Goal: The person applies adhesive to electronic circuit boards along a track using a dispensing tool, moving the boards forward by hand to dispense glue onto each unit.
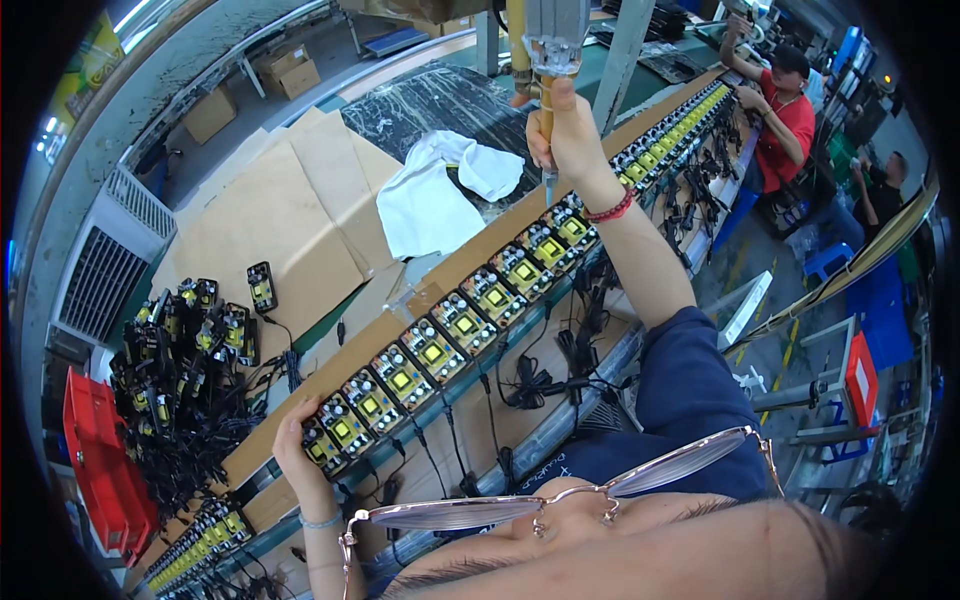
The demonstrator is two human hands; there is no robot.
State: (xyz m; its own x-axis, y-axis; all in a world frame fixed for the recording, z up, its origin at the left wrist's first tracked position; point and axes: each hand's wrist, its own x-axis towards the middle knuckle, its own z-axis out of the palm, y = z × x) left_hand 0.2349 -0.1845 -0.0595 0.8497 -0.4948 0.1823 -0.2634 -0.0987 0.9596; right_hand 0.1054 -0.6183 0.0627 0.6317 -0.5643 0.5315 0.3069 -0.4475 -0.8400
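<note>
My right hand (572, 140) is closed around a slim upright tool (547, 105) with a narrow pale tip. The tip points down at the upper end of a row of open adapter cases (432, 353) with circuit boards and yellow transformers inside. I cannot tell the tool's exact kind. At the row's lower end, my left hand (293, 445) lies with its fingers stretched out against the last case (320, 447), and it grips nothing visible. Black cables (530, 385) hang from the cases on my side.
A heap of cabled adapters (175, 385) lies left, beside a red bin (100, 470). Beyond the row are cardboard sheets (265, 225) and a white cloth (430, 200). More boards (680, 130) continue toward a person in red (788, 125). A metal post (622, 65) stands near the tool.
</note>
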